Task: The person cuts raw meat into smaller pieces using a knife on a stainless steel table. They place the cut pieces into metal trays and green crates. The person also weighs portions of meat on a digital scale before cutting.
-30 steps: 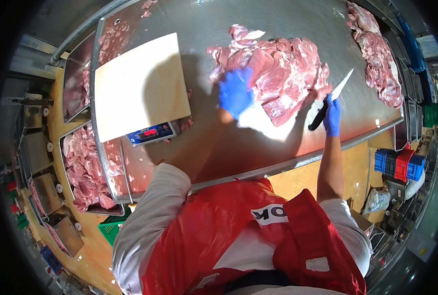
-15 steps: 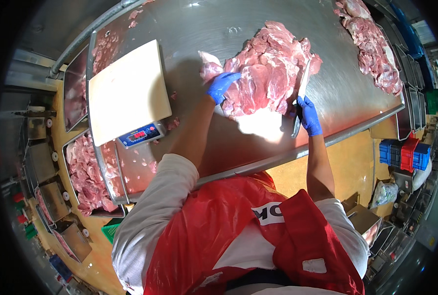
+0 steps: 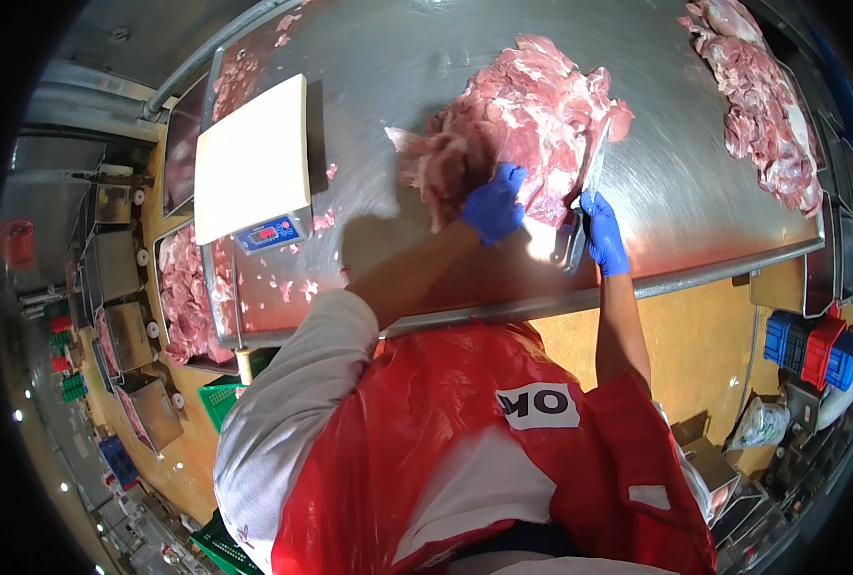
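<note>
A heap of raw pink meat lies on the steel table in front of me. My left hand, in a blue glove, grips a blurred piece of meat at the heap's near-left edge. My right hand, also gloved in blue, holds a knife by its dark handle. The blade points away from me along the heap's right side. I wear a red apron over white sleeves.
A white scale with a lit display stands at the table's left. Meat scraps lie near it. More meat is piled at the far right. Trays of meat sit to the left, blue and red crates at the right.
My left hand has pulled a piece of meat toward the heap's near-left edge. My right hand brought the knife in from the right to the heap's side.
</note>
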A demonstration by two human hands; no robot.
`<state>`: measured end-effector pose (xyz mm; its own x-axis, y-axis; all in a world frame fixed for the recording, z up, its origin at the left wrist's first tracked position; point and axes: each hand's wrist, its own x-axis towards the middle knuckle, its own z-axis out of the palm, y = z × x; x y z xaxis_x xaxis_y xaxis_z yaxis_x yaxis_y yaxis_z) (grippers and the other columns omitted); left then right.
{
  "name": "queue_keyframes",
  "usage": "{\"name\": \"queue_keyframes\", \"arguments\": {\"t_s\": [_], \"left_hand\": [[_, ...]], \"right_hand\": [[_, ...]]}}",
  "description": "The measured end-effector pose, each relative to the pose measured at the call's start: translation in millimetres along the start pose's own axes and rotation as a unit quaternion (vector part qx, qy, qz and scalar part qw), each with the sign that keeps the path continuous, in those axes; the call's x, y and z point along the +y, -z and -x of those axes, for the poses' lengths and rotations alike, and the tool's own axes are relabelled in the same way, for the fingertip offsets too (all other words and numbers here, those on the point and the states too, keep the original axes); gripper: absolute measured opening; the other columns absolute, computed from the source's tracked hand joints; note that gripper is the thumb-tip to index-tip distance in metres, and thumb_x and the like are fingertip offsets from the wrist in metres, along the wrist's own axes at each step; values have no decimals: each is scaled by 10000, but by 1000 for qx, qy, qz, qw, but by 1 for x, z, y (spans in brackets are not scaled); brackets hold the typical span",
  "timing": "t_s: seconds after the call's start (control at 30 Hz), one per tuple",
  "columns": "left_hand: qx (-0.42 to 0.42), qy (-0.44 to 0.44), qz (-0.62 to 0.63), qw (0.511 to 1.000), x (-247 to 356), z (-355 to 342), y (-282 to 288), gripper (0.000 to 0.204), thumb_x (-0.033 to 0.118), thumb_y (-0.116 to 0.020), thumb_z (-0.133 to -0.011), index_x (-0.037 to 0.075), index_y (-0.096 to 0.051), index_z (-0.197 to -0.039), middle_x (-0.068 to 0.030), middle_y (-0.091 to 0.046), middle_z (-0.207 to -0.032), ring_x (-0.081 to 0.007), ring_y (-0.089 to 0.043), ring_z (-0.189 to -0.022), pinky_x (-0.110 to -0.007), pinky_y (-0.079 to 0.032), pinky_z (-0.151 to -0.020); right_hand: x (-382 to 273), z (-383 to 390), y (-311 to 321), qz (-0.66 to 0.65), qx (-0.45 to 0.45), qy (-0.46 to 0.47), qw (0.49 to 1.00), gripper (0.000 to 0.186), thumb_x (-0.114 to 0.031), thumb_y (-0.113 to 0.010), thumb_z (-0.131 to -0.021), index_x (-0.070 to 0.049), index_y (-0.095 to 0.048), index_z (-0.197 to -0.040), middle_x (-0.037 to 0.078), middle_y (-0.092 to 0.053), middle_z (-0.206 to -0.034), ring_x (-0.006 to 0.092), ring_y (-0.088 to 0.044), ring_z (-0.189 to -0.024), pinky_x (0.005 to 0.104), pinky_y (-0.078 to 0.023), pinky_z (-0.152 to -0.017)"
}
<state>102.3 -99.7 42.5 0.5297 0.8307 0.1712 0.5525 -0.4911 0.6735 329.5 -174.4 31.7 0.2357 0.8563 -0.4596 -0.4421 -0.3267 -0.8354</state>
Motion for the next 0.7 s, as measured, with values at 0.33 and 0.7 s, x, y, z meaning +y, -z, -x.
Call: {"name": "queue_keyframes", "arguments": {"t_s": [0.33, 0.7], "left_hand": [[-56, 169, 123, 976, -192, -31, 133, 577, 200, -661, -863, 55, -491, -1395, -202, -612, -1282, -287, -615, -1146, -378, -486, -965], [-217, 57, 23, 974, -199, -21, 108, 292, 292, -709, -829, 3, -699, -872, -152, -659, -831, -288, -631, -804, -438, -490, -761]], "right_hand": [[6, 36, -69, 11, 48, 84, 995, 186, -206, -479, -1051, -51, -508, -952, 66, -620, -723, 135, -601, -590, 271, -501, -518], [33, 14, -242, 340, -13, 37, 940, 152, -137, -493, -969, -9, -511, -1050, 182, -619, -747, 271, -630, -595, 390, -535, -580]]}}
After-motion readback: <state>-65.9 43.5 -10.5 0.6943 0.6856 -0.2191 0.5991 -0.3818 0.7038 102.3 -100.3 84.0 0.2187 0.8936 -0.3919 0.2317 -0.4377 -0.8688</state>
